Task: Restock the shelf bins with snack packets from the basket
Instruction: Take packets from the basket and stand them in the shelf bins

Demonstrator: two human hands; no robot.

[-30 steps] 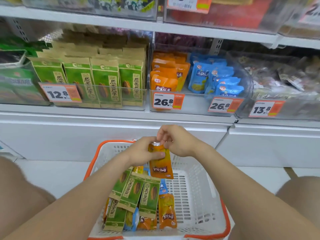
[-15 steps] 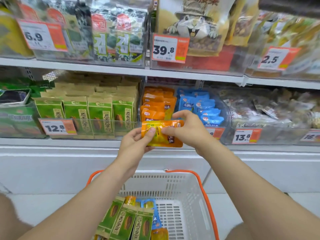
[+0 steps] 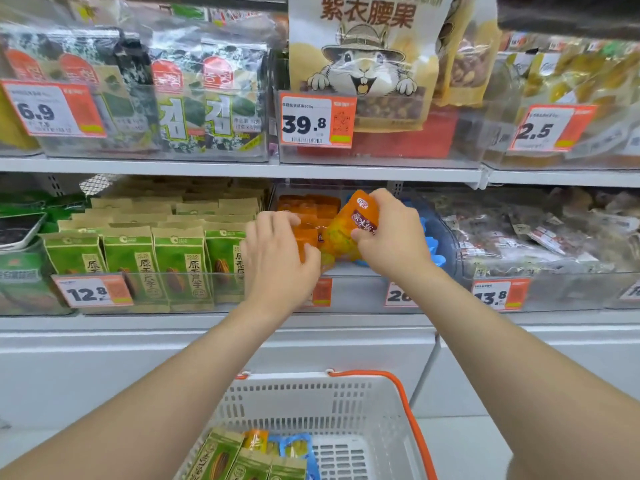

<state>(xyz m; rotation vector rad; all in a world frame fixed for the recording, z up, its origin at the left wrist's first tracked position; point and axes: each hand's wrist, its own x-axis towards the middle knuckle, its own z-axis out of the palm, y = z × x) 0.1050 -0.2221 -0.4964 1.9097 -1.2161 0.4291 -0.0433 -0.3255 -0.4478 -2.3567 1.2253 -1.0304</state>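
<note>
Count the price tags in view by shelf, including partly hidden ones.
Upper-shelf price tags: 3
Lower-shelf price tags: 5, two partly hidden, one cut off at the frame edge
Total: 8

Right hand (image 3: 391, 237) gripping; left hand (image 3: 277, 254) spread.

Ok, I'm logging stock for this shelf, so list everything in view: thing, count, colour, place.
orange packet: one, orange, held at the middle bin
stocked orange packets: several, orange, middle bin
blue packets: several, blue, right of the orange ones
green seed packets: many, green and tan, lower left bin
seaweed packs: several, green and white, upper left bin
cashew bag: one, cream, upper middle bin
basket: one, white with orange handles, below, holding mixed packets
left hand: on the stocked packets
right hand: gripping the orange packet
</note>
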